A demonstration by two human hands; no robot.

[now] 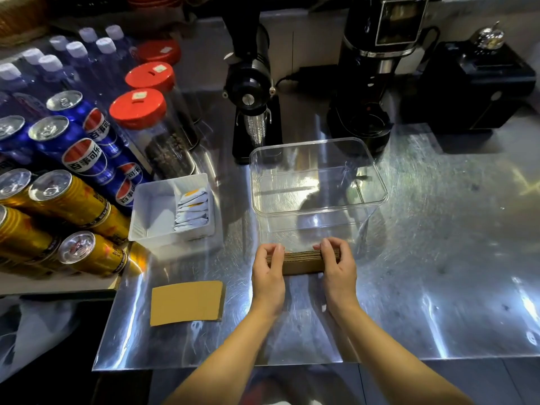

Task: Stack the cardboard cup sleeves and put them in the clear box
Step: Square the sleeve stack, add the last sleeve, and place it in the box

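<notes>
A stack of brown cardboard cup sleeves (302, 262) stands on edge on the steel counter, just in front of the clear box (377, 182). My left hand (268, 276) grips the stack's left end and my right hand (339, 270) grips its right end. The clear box is open at the top and has nothing in it. More flat cardboard sleeves (187, 302) lie on the counter to the left of my hands, apart from the held stack.
A white tray (146, 211) with sachets sits left of the clear box. Drink cans (73, 206), water bottles and red-lidded jars (146, 121) crowd the left side. Two black grinders (254, 83) and a black machine (467, 89) stand behind the box.
</notes>
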